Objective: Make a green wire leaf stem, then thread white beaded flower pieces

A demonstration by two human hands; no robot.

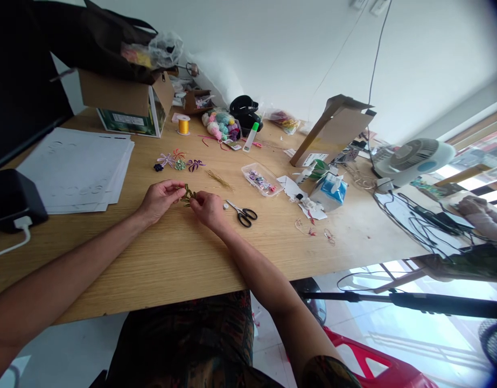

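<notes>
My left hand [161, 200] and my right hand [208, 209] meet over the wooden table, both closed on a small olive-green looped ribbon piece [187, 195]. The fingertips pinch it from either side, and its loops show between them. Just right of my right hand lie scissors [244, 214] with black handles, blades toward the hand, and a tiny white round piece [226, 206]. Beyond the hands rest several small ribbon flowers, among them a purple one [195, 165], a green one [180, 165] and a dark blue one [158, 167]. A bundle of thin golden strands [219, 180] lies nearby.
A clear plastic tray [263, 179] holds small beads. Behind stand a yellow thread spool [183, 126], a green-capped glue bottle [251, 137] and a bag of pompoms [222, 125]. Papers [76, 167] lie left; a tissue pack [329, 192] and fan [413, 159] stand right. Another person's hands [474, 207] show far right.
</notes>
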